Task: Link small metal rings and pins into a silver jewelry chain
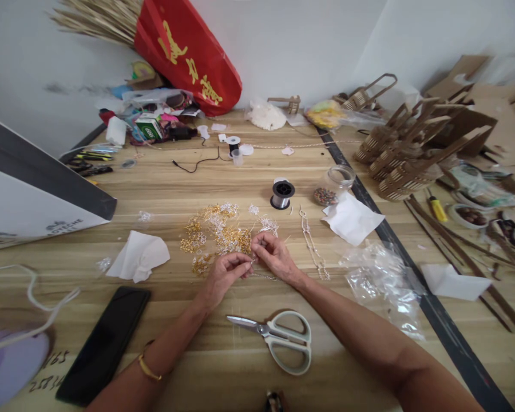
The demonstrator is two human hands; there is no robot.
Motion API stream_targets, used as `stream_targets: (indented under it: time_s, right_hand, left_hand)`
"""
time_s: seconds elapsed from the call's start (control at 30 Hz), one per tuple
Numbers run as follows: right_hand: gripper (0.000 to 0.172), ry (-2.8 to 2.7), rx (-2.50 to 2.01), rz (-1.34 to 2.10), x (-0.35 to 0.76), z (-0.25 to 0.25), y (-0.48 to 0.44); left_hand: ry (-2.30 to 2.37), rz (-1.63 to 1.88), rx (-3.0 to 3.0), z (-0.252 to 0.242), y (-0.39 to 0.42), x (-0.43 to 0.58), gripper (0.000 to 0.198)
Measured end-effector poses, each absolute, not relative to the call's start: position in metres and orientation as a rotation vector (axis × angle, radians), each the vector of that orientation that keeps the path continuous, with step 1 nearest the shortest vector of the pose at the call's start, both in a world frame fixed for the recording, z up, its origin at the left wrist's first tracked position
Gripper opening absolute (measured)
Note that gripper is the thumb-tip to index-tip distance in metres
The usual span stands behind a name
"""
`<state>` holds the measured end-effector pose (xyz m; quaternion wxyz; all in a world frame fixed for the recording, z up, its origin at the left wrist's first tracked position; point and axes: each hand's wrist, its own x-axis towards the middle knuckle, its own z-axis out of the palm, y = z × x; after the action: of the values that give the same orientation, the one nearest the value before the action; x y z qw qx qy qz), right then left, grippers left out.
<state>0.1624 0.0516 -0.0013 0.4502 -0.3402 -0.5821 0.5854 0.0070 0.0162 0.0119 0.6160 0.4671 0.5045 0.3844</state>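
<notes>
My left hand (228, 276) and my right hand (274, 256) meet above the table, thumb and fingers pinched close together. Whatever is between the fingertips is too small to make out. A fine silver chain (265, 277) lies just under the hands; whether it joins what they hold, I cannot tell. Right behind the fingers spreads a heap of small gold and silver jewellery findings (236, 237). A beaded silver chain (311, 246) is laid out to the right. White-handled scissors (289, 337) lie spread in front of the hands, blades pointing left.
A spool of wire (282, 194) and a glass jar of beads (332, 186) stand behind. White paper (139, 256) and a black phone (105, 346) lie left. Clear plastic bags (377, 274) are by my right forearm. Small wooden baskets (405, 166) crowd the back right.
</notes>
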Motion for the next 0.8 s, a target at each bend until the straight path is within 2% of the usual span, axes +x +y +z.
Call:
stream_targets:
  time_s: [0.8]
  right_hand:
    - [0.026,-1.456,-0.837,1.45,0.1625,-0.0013,0.0509]
  left_hand:
    - [1.194,0.848,1.074,0.0186,0.0154,0.0078,0.02]
